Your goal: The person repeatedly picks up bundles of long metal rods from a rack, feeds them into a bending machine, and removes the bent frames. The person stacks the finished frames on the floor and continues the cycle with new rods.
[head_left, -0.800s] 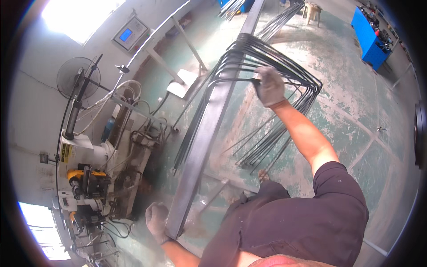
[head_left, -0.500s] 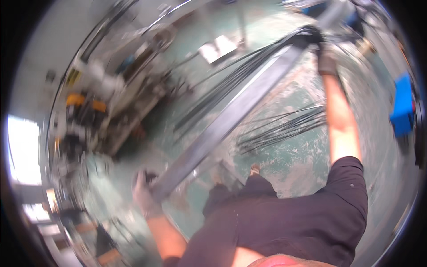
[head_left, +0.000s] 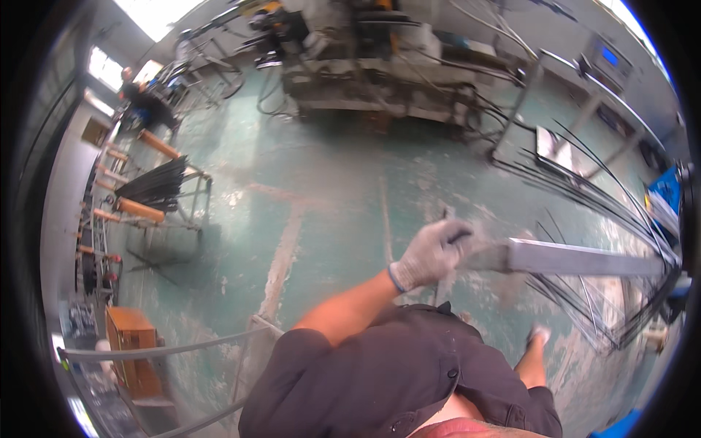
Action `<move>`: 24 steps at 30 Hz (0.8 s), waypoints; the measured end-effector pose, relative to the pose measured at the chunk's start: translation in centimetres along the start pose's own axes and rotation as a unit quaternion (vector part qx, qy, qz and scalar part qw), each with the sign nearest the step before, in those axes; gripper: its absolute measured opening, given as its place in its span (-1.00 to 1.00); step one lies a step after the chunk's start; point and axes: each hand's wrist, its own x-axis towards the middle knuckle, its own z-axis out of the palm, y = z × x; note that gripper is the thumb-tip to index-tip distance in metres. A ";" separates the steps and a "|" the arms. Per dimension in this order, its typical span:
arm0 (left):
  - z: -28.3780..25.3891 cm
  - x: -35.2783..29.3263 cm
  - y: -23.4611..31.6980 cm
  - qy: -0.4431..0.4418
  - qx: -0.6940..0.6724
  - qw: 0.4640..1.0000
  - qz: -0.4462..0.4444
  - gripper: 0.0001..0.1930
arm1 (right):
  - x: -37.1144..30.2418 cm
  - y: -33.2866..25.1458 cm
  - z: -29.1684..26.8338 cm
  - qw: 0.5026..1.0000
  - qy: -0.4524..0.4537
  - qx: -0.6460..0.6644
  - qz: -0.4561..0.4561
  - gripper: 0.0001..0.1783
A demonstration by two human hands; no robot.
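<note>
A long grey metal bar (head_left: pixel 584 258) extends from the right edge toward the middle. Just left of its near end is my left hand (head_left: pixel 432 254), in a pale glove. Those fingers are smeared by motion, so I cannot tell whether they touch the bar. My right hand (head_left: pixel 539 335), small and pale, is low beside my body, below the bar and apart from it. Its fingers are too small to make out. Thin black rods (head_left: pixel 606 201) run in a bundle behind the bar, and more hang below it.
A heavy machine bench (head_left: pixel 372 95) with hoses stands at the back. To the left, a rack with orange-brown rollers (head_left: pixel 142 211) carries a stack of dark rods (head_left: pixel 157 184). A brown cabinet (head_left: pixel 131 350) and a curved metal rail (head_left: pixel 168 352) are near on the left. Far left is another person (head_left: pixel 142 98).
The view has swung left, bringing the bench to the top. My right hand has left the bar's far end and lowered. My left hand, earlier at the near end, now blurs beside it.
</note>
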 end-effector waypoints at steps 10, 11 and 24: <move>-27.4 -14.7 -14.5 0.160 0.115 0.945 -0.261 -0.70 | -10.1 -34.3 -9.8 0.929 0.004 0.318 -0.188 -0.47; -28.8 -15.3 -16.2 0.189 0.092 0.941 -0.266 -0.69 | -9.5 -36.3 -12.2 0.923 0.021 0.333 -0.192 -0.48; -54.7 -16.3 -31.2 0.129 0.248 0.942 -0.185 -0.76 | -2.3 -56.0 -45.1 0.846 0.005 0.533 -0.014 -0.78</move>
